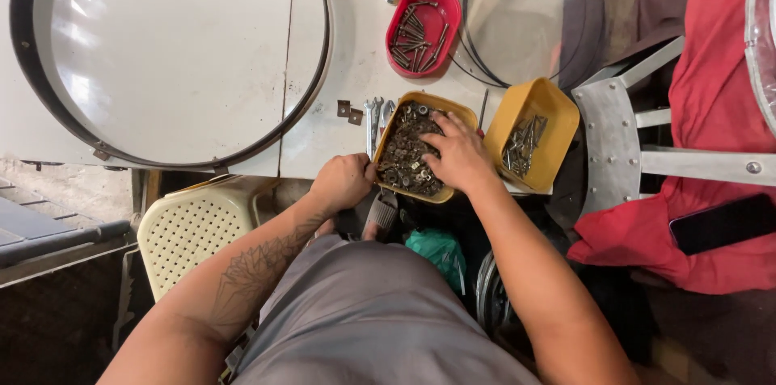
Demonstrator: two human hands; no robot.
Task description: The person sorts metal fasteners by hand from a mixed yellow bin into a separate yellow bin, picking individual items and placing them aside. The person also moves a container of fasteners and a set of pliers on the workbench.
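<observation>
**Hands in the nut tray**

The right hand (459, 152) lies spread, fingers down, in the yellow tray (414, 147) of dark nuts and washers at the table's near edge. The left hand (343, 182) is curled around that tray's near corner, gripping it. A second yellow tray (533, 133) of screws sits just beside, a red tray (423, 27) farther back, spanners (373, 116) to the left.

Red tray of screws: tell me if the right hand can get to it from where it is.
Probably yes. The right hand rests in the yellow tray of nuts, and the red tray lies farther up the table with only bare tabletop between them.
</observation>
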